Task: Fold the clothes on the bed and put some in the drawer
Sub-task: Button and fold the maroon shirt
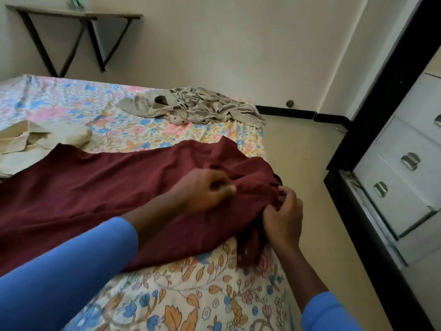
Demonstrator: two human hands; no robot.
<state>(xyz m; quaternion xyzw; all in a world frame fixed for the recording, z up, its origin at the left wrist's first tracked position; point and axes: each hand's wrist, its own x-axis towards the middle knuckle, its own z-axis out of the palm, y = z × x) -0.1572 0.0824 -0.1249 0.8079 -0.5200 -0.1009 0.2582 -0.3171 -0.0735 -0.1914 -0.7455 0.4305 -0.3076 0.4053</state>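
A long maroon garment (95,187) lies spread across the floral bed sheet (202,295), its bunched end toward the bed's right edge. My left hand (205,189) pinches the maroon cloth near that bunched end. Close beside it, my right hand (284,216) grips the gathered edge of the same garment. A crumpled grey patterned garment (198,107) lies at the far corner of the bed. A beige garment (35,142) sits at the left. White drawers (401,187) with metal handles stand at the right, all shut except the lowest, which looks slightly ajar.
A strip of bare floor (298,139) runs between the bed and the black-framed drawer unit (358,130). A folding shelf (76,15) on black brackets is fixed to the far wall. A small round object (290,103) sits by the skirting.
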